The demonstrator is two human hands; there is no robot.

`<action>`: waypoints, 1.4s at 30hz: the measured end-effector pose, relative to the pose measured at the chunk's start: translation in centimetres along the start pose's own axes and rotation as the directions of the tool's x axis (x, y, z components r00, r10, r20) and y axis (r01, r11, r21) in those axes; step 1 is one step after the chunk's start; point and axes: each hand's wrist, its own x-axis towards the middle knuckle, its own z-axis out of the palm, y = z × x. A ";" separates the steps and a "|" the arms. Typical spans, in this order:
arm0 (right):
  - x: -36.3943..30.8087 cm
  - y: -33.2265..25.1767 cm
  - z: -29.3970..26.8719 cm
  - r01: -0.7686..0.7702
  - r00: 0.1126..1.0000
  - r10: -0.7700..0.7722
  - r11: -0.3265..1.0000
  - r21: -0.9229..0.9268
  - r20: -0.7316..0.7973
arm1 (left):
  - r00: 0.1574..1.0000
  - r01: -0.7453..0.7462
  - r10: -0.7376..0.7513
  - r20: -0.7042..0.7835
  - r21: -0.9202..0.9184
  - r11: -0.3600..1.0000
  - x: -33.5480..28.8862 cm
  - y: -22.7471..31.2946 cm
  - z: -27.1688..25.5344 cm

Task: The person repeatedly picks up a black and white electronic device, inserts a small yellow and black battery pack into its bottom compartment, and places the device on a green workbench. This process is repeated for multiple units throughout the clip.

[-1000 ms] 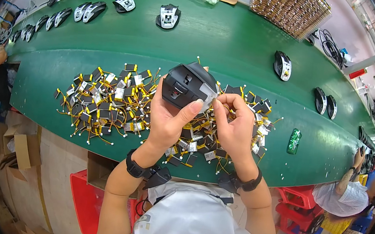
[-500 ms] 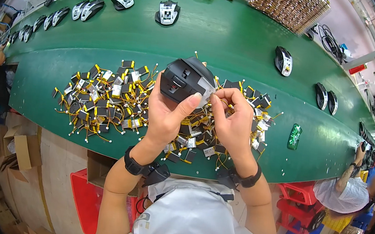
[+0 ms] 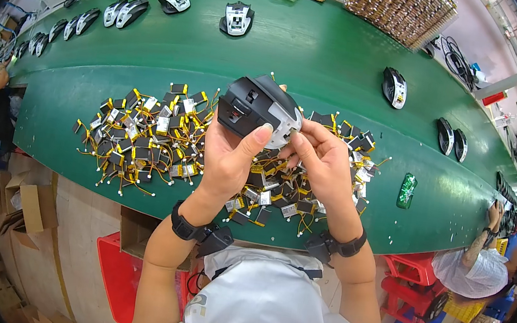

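Observation:
A black and grey computer mouse (image 3: 255, 109) is held tilted above a pile of small batteries. My left hand (image 3: 231, 148) is closed around its near left side, the thumb lying along the shell. At the mouse's light grey end, my right hand (image 3: 320, 159) has its thumb and fingertips pressed against the edge by a small slot. Whether a small part is pinched there too cannot be made out. Beneath both hands spreads the heap of black and silver battery packs (image 3: 145, 138) with yellow tape, thin wires and white plugs.
Behind the pile, a green conveyor belt (image 3: 310, 52) carries several mice, including a white and black mouse (image 3: 237, 18). A green shiny piece (image 3: 406, 191) lies to the right. At the back stands a stack of trays (image 3: 399, 11). A co-worker (image 3: 477, 269) sits at far right.
My right fingers have shifted at the mouse's end, the fingertips now reaching under its edge. The mouse has turned slightly, showing more of its grey end. The mice on the belt moved slightly right.

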 end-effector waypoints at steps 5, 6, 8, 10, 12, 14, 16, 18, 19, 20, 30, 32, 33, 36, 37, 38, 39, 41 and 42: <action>-0.1 0.0 0.0 -0.023 1.000 0.023 1.000 -0.018 -0.006 | 1.000 -0.002 0.001 0.027 0.030 1.000 0.1 0.1 0.1; -0.2 0.0 0.0 -0.029 0.999 0.029 1.000 -0.011 -0.014 | 0.999 -0.003 0.001 0.036 0.045 0.999 0.0 0.0 0.0; -0.2 -0.1 -0.1 -0.055 0.998 0.057 0.997 0.046 -0.025 | 0.997 -0.017 0.010 0.070 0.102 0.995 0.0 0.0 -0.1; -0.2 -0.1 -0.1 -0.082 0.996 0.085 0.994 0.072 -0.034 | 0.993 -0.045 0.022 0.120 0.186 0.982 -0.1 0.1 -0.1; -0.2 -0.3 0.0 -0.106 0.993 0.109 0.992 0.063 -0.046 | 0.995 -0.034 0.015 0.101 0.188 0.982 -0.3 0.1 0.3; -0.1 0.2 -0.1 -0.094 0.994 0.096 0.994 0.046 -0.047 | 0.995 -0.044 0.025 0.095 0.203 0.978 -0.4 -0.3 0.2; -0.1 0.3 0.0 -0.096 0.994 0.098 0.994 0.049 -0.048 | 0.995 -0.052 0.028 0.099 0.244 0.968 -0.5 -0.2 0.2; -0.2 0.2 0.0 -0.110 0.992 0.114 0.992 0.069 -0.049 | 0.995 -0.038 0.010 0.100 0.280 0.959 -0.5 -0.2 -0.1; -0.3 0.2 0.0 -0.122 0.992 0.124 0.991 0.061 -0.037 | 0.995 -0.019 -0.010 0.098 0.296 0.955 -0.5 -0.3 -0.5; -0.5 0.2 0.0 -0.134 0.991 0.135 0.990 0.054 -0.024 | 0.995 -0.001 -0.030 0.096 0.312 0.950 -0.4 -0.3 -0.7; -0.7 0.8 0.2 -0.140 0.989 0.124 0.966 0.219 0.087 | 0.980 -0.014 -0.038 0.194 0.261 0.965 0.5 0.1 0.1; -0.7 0.6 0.5 -0.167 0.984 0.152 0.966 0.198 0.089 | 0.980 -0.044 -0.013 0.201 0.273 0.961 0.6 0.2 0.0; -0.7 0.3 0.6 -0.181 0.982 0.167 0.966 0.184 0.091 | 0.979 -0.061 0.003 0.203 0.278 0.959 0.6 0.3 -0.1; -1.4 -1.3 1.0 -0.165 0.986 0.165 0.986 -0.008 0.017 | 0.992 0.038 -0.051 0.119 0.107 0.993 1.1 0.7 -0.7; -1.6 -0.7 0.0 -0.044 0.998 0.045 0.998 -0.038 0.034 | 0.993 0.045 -0.051 0.103 0.067 0.997 1.5 1.1 -1.1; -1.9 -0.6 -0.6 0.026 1.000 -0.026 0.999 0.048 -0.006 | 0.994 0.072 -0.072 0.082 0.008 0.997 1.8 0.9 -1.7; -2.1 -0.9 -1.0 0.028 0.997 -0.022 0.996 0.083 -0.077 | 0.991 0.100 -0.100 0.094 0.006 0.995 1.7 0.8 -1.8; -2.1 -1.8 -0.5 0.112 0.972 -0.086 0.987 0.112 -0.219 | 0.981 0.158 -0.158 0.112 0.009 0.987 1.4 0.0 -1.6; -1.9 -2.0 0.0 0.168 0.959 -0.126 0.974 0.152 -0.254 | 0.976 0.190 -0.190 0.103 0.009 0.982 1.2 -0.4 -1.3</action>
